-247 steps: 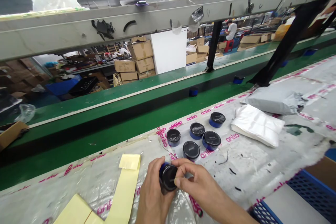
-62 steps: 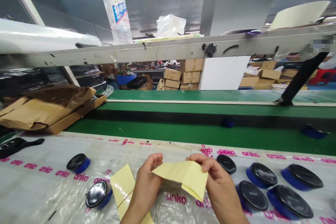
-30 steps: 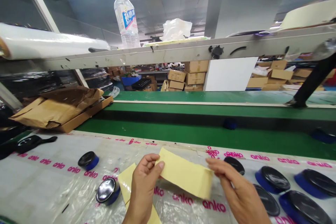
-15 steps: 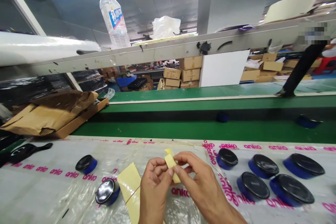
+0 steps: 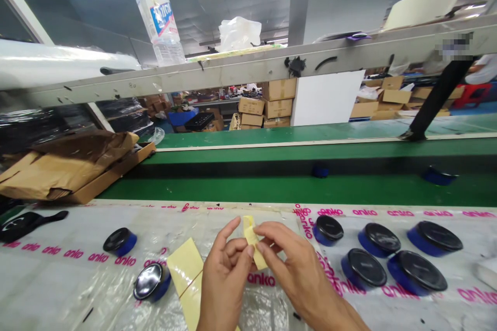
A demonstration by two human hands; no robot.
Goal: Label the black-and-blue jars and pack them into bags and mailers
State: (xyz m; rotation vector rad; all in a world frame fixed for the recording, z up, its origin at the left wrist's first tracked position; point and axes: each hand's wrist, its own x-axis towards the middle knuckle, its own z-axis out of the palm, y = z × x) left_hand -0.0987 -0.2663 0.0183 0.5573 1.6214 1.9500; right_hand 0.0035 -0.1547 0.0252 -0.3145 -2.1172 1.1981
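Observation:
Between my two hands is a small yellow paper strip point(image 5: 252, 237), its top end bent over. My left hand point(image 5: 227, 274) pinches the strip's left side with the thumb, its index finger raised off it. The fingertips of my right hand point(image 5: 293, 264) grip the strip from the right. Larger yellow sheets point(image 5: 186, 269) lie left of my left hand, partly hidden by it. Farther left are two blue containers with black lids, one tilted point(image 5: 150, 282) and one behind it point(image 5: 119, 241). Several more blue containers point(image 5: 364, 268) stand to the right of my right hand.
A green conveyor point(image 5: 233, 189) runs behind the plastic-covered table point(image 5: 50, 284), carrying two blue containers. An open carton with brown paper point(image 5: 77, 165) sits at the left, near a black handled object point(image 5: 31, 225). A bottle point(image 5: 159, 20) stands on the rail above.
My left index finger has lifted away from the strip and straightened. The strip's top end shows more. The view has shifted slightly, and a pale object has appeared at the right edge.

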